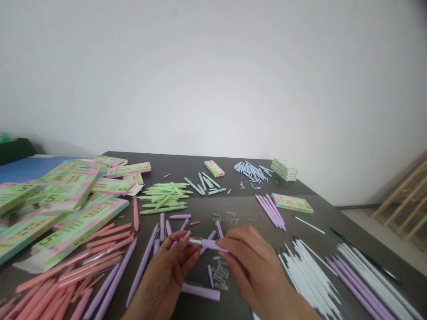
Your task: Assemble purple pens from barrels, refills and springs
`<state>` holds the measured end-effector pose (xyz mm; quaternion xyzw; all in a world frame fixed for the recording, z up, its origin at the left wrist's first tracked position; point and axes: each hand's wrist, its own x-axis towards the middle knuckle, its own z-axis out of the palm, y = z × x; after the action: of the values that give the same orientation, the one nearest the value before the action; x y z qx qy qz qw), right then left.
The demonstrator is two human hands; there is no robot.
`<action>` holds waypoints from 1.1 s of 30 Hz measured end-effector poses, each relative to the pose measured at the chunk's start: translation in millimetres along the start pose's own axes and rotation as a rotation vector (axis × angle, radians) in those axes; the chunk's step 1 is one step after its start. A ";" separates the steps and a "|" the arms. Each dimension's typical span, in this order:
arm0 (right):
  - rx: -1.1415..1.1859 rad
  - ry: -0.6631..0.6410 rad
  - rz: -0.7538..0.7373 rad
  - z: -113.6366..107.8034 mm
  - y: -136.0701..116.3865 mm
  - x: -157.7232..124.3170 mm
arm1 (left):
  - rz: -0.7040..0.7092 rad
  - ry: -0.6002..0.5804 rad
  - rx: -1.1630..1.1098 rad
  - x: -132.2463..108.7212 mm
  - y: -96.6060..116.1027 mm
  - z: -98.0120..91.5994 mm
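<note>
Both my hands meet low in the middle over a dark table point(333, 222). My left hand point(167, 275) pinches the white tip end of a purple pen piece point(208, 243). My right hand point(256, 266) grips the purple barrel end of the same piece. Loose purple pen parts point(180, 217) lie just beyond the fingers, and a purple barrel point(200, 291) lies between my wrists. Small grey springs point(222, 273) are scattered under the hands.
Pink pen barrels point(66, 275) and stacked green-pink boxes point(66, 195) fill the left. Green parts point(165, 198), blue parts point(250, 171) and more boxes point(292, 203) lie further back. White refills point(307, 271) and purple barrels point(360, 289) lie at the right. A white wall stands behind.
</note>
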<state>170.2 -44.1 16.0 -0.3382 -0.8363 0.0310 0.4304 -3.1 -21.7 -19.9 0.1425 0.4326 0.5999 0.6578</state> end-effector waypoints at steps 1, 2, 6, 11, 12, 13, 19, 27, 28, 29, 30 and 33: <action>-0.010 0.004 -0.001 0.8 0.5 -0.5 | 0.016 -0.008 0.008 -0.1 -0.2 -0.3; -0.019 0.011 -0.001 1.7 1.2 -1.1 | 0.037 -0.017 0.017 -0.3 -0.4 -0.6; -0.034 0.012 -0.003 8.5 3.9 -3.9 | 0.118 -0.074 0.053 -5.3 -1.3 -0.2; -0.055 0.053 0.059 23.8 3.5 -6.9 | 0.172 -0.121 0.073 -14.4 -3.5 2.7; -0.055 0.082 0.077 26.9 3.0 -7.7 | 0.180 -0.118 0.065 -15.0 -3.7 2.5; -0.056 0.109 0.087 29.8 2.6 -8.7 | 0.188 -0.113 0.056 -15.3 -3.9 2.2; -0.042 0.160 0.093 41.6 4.2 -14.3 | 0.278 -0.104 0.033 -18.5 -3.3 2.5; 0.135 0.054 0.379 46.5 3.4 -11.0 | 0.403 -0.094 0.132 -30.3 0.3 11.0; 0.207 0.000 0.490 47.6 2.9 -9.7 | 0.441 -0.086 0.168 -31.5 1.1 11.6; 0.290 -0.050 0.591 48.7 2.4 -8.5 | 0.477 -0.076 0.202 -32.6 1.8 12.0; 0.383 -0.082 0.670 49.7 1.8 -7.3 | 0.504 -0.067 0.231 -33.4 2.3 12.3; 0.679 -0.039 0.775 51.4 -0.7 -4.5 | 0.532 -0.053 0.259 -34.6 2.7 12.9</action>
<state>133.5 -35.1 -19.2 -0.4638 -0.6002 0.4645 0.4570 7.9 -48.4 3.4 0.3492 0.4357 0.6872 0.4647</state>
